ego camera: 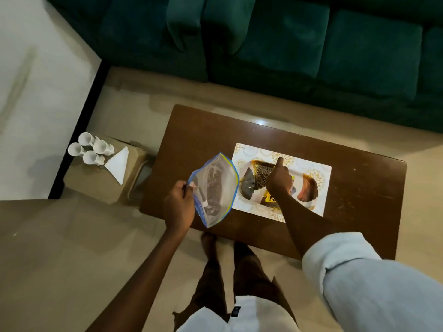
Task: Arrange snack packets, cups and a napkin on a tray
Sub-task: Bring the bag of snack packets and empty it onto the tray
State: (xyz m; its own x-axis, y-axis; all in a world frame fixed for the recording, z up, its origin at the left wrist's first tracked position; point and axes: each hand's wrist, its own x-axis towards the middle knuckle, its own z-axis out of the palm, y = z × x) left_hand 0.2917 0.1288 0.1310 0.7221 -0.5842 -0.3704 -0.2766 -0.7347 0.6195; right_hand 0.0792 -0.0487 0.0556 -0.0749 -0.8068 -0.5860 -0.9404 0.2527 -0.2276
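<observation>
A white tray (318, 185) with gold patterns lies on the brown table (359, 212). My right hand (279, 177) is over the tray's middle, fingers curled down on a yellow snack packet (269, 197) that it partly hides. My left hand (179, 207) pinches the edge of a clear zip bag (214, 188) with a blue and yellow rim, held open above the table's left end. Several white cups (90, 148) and a folded white napkin (117, 165) sit on a cardboard box to the left.
The cardboard box (96, 183) stands on the floor beside the table's left end. A dark green sofa (287, 44) runs along the far side. My legs stand at the table's near edge.
</observation>
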